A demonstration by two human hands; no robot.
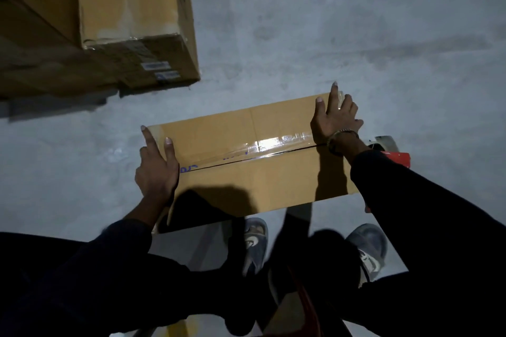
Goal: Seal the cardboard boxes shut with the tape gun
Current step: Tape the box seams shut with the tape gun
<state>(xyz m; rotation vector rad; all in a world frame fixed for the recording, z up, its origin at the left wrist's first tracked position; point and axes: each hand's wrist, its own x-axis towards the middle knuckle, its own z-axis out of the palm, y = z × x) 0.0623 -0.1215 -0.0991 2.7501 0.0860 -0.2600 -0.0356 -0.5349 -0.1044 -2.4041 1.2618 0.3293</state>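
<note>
Sandalled feet [256, 243] nearest; cardboard box [254, 161] on floor beyond, long axis left-right. Left hand [156, 167] and right hand [335, 120], fingers straight, press its ends. Tape gun [391, 149] just right, nearer right hand.

Open grey floor [315, 44] from twelve to three o'clock; stacked large cartons [131, 22] blocking ten o'clock; red tape gun [394, 154] crowding three, beside the box [246, 175].

The right forearm hides most of the tape gun [394, 152], the large carton [131, 16] is cut off at the top edge, and its labels [161, 70] blur beyond reading.
</note>
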